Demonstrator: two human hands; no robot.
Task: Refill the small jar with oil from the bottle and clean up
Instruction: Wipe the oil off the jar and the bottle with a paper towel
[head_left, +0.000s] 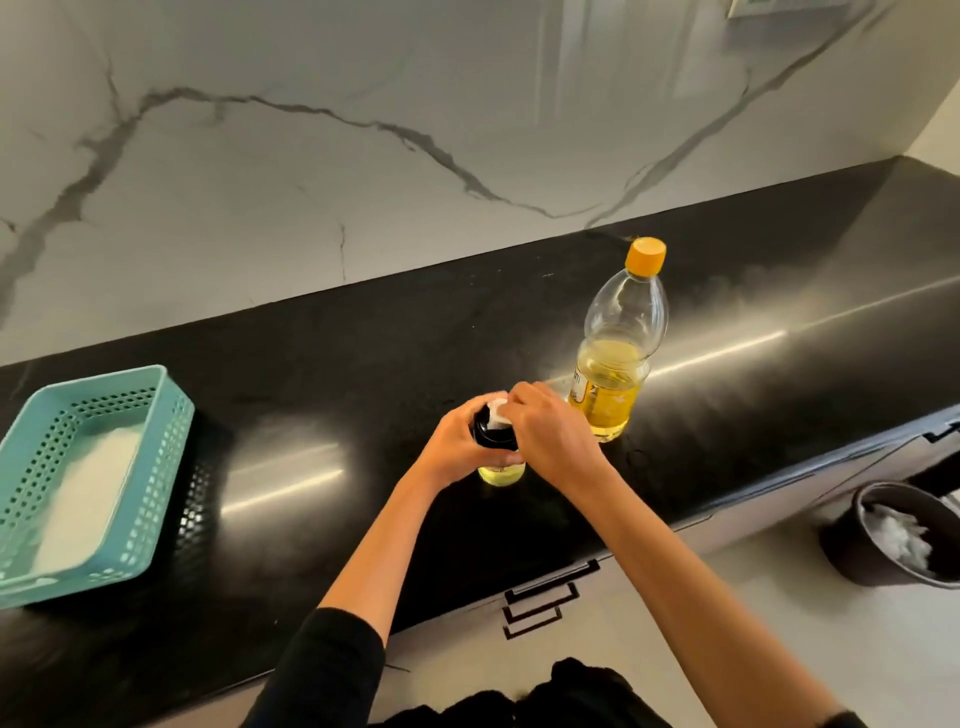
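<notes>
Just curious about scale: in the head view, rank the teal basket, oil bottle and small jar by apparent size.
1. teal basket, clearly largest.
2. oil bottle.
3. small jar, smallest, only partly visible.

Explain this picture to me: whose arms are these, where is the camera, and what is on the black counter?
No machine here: a person wears a camera on the head, looking down at their own arms. The left hand grips a small jar of yellow oil with a black lid, standing on the counter. The right hand pinches a white wipe against that lid. To the right stands the oil bottle, capped in orange, partly full. At far left sits a teal basket. A dark bin stands on the floor.
</notes>
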